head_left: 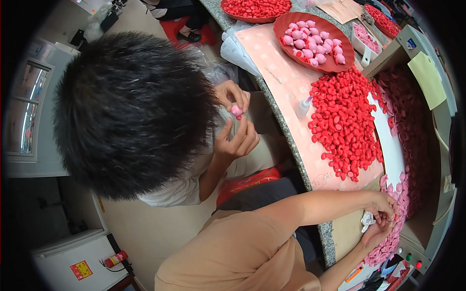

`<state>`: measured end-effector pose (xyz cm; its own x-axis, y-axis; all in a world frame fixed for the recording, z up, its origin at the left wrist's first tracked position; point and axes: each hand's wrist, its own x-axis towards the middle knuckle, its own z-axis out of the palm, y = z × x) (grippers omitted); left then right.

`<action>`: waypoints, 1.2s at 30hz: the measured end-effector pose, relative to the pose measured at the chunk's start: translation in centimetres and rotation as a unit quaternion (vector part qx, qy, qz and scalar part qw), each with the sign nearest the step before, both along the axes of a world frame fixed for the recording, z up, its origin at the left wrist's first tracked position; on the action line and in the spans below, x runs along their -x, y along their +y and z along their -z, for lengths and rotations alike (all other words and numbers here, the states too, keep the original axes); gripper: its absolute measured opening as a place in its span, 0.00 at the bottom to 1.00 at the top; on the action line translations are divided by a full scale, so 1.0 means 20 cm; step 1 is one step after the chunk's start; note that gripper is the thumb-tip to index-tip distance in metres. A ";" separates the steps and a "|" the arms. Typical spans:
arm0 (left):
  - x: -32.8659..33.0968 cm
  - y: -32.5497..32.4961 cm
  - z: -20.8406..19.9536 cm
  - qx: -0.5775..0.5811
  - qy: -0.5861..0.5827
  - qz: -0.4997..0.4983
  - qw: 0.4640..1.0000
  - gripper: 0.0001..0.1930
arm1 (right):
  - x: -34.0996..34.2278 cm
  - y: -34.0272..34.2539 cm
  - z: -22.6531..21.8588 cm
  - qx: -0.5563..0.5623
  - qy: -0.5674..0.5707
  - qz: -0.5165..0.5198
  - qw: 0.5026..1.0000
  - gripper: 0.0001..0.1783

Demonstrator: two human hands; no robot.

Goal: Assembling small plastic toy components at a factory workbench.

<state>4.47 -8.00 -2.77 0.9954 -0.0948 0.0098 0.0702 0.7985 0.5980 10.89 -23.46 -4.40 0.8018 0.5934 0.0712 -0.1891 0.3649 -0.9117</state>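
Both my hands meet at the right end of the table, over a heap of pink pieces (pixel 392 245). My left hand (pixel 382 204) is closed, its fingertips pinching around a small red piece (pixel 395 218) that barely shows. Just below it, my right hand (pixel 376 234) has its fingers curled up against the left fingertips; what lies in them is mostly hidden. A crumpled white tissue or cloth (pixel 367 220) is beside my wrists. Farther along the table spreads a large pile of glossy red pieces (pixel 344 123).
A co-worker (pixel 131 116) on the left pinches a pink ball-shaped piece (pixel 236 110) with a red bit. A red plate (pixel 286 48) carries pink-and-red pieces. A small bottle (pixel 303 107) stands beside the pile. A grey open-fronted box (pixel 437 194) borders the table's right.
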 end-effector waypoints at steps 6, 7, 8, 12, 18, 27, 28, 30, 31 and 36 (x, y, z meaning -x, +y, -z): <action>-0.01 0.00 0.01 0.003 0.003 0.001 1.000 0.09 | 0.01 0.01 -0.01 -0.009 -0.002 -0.023 1.000 0.19; -0.01 0.00 0.01 0.004 0.004 0.003 1.000 0.09 | 0.00 0.00 0.00 -0.007 -0.003 -0.022 1.000 0.19; -0.01 -0.01 0.01 0.004 0.004 0.004 1.000 0.09 | -0.01 0.00 0.00 -0.008 0.006 -0.010 1.000 0.18; 0.00 -0.01 0.00 0.002 0.003 -0.005 1.000 0.09 | 0.01 0.00 0.00 -0.003 0.011 -0.002 1.000 0.17; 0.02 0.00 -0.02 0.001 0.009 -0.010 1.000 0.07 | 0.00 -0.01 0.00 -0.017 0.021 -0.007 1.000 0.17; 0.01 0.00 -0.01 0.003 0.004 -0.004 1.000 0.07 | -0.02 -0.01 0.02 -0.024 0.020 -0.021 0.999 0.19; 0.01 0.00 -0.01 0.003 0.004 -0.005 1.000 0.07 | -0.02 -0.01 0.02 -0.023 0.020 -0.021 0.999 0.19; 0.01 0.01 -0.01 0.004 -0.001 -0.003 1.000 0.07 | 0.00 0.00 -0.01 -0.019 0.014 -0.023 0.999 0.20; 0.02 0.01 -0.01 0.004 -0.006 -0.002 1.000 0.07 | 0.01 0.00 0.00 -0.019 0.014 -0.023 0.999 0.20; 0.01 0.00 -0.01 0.002 -0.007 -0.003 1.000 0.08 | 0.02 0.01 -0.01 -0.019 0.004 -0.007 1.000 0.21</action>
<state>4.27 -7.90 -2.55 0.9957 -0.0889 0.0244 0.0569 0.8008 0.5962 10.52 -23.33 -4.20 0.7943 0.6012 0.0879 -0.2014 0.3970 -0.8955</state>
